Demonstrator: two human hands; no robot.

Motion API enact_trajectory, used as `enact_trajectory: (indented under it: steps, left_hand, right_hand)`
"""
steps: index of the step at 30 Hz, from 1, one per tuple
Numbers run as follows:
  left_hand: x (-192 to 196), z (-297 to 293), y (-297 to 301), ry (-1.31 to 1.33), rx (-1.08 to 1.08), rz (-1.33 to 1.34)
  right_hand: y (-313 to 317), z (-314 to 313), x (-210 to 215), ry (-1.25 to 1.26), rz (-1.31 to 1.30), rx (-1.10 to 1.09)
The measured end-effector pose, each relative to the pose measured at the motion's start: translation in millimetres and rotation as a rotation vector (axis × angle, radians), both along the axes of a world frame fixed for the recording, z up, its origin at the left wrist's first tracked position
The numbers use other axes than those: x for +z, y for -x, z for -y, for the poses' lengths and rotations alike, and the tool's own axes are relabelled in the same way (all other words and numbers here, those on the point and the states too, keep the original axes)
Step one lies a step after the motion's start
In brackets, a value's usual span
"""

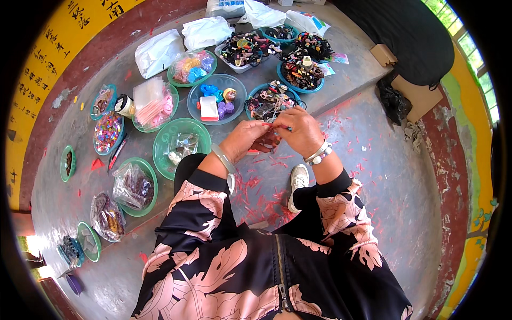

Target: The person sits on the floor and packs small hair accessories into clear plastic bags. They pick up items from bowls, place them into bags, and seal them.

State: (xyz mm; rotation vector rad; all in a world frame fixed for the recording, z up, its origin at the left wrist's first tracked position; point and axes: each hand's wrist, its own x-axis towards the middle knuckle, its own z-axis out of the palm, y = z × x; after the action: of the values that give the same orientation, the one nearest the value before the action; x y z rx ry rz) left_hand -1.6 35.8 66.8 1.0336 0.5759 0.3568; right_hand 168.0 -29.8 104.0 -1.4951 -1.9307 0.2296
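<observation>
My left hand and my right hand meet in front of me, fingertips pinched together. Between them is something small, with a bit of red showing; its kind cannot be made out. Just beyond the hands stands a blue bowl of hair ties, dark and mixed in colour, partly hidden by my right hand. Left of my left wrist, a green bowl holds a clear plastic bag with small white pieces. Past my left hand lies a clear basin with blue and purple items and a white-and-red box.
More bowls hold hair ties, colourful beads and bagged pink pieces. White plastic bags lie at the back. A box cutter rests among the bowls. Red scraps litter the floor around my shoe. A raised ledge crosses the floor.
</observation>
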Motion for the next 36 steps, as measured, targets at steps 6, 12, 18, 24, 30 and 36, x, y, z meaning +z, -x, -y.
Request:
enact_trajectory:
  steps: [6, 12, 18, 24, 30, 36]
  left_hand:
    - [0, 1, -1, 0.0, -0.005, 0.016]
    - [-4, -1, 2, -0.028, -0.01, -0.007]
    - [-6, -3, 2, 0.001, -0.013, 0.065]
    - [-6, -2, 2, 0.009, 0.063, 0.064]
    - [-13, -6, 2, 0.033, 0.065, 0.071]
    - [-15, -5, 3, 0.03, 0.082, 0.075]
  right_hand:
    - [0, 0, -4, -0.037, 0.062, 0.085]
    - [-2, -5, -21, 0.06, 0.027, 0.139]
    - [1, -4, -18, 0.106, -0.192, -0.008]
    - [-3, -3, -14, 0.056, -0.131, 0.063]
    - [-1, -3, -15, 0.117, -0.033, 0.127]
    - [-2, -5, -19, 0.109, -0.069, 0.116]
